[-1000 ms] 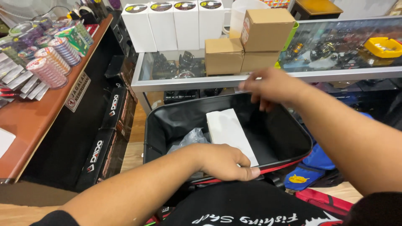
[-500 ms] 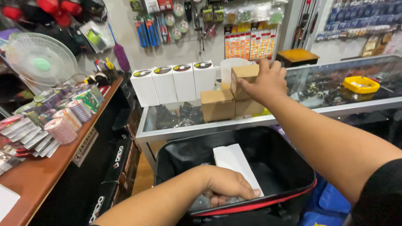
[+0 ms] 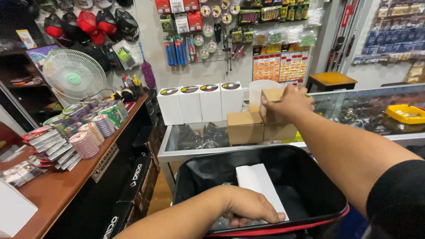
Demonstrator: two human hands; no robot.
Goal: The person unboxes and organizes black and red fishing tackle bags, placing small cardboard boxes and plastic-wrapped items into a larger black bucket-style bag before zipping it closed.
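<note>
A person's right hand (image 3: 287, 102) reaches forward over a glass display counter (image 3: 354, 116), fingers wrapped around the top cardboard box (image 3: 272, 107) of a small stack. That box sits on two more cardboard boxes (image 3: 246, 127), just right of a row of four white boxes (image 3: 200, 102) with dark round labels. A white plastic tub (image 3: 262, 90) stands behind the stack.

The left hand (image 3: 250, 207) rests inside an open black case with a red rim (image 3: 310, 177), fingers curled and pressing on a flat white box (image 3: 257, 181) lying at the bottom. The case stands directly below the counter's front edge.

To the left, a wooden counter (image 3: 57, 188) carries spools of fishing line (image 3: 88, 132) and a white desk fan (image 3: 73, 75).

Half a second ago the right hand was only touching the top box from above; now it grips it, and the view has tilted upward.
</note>
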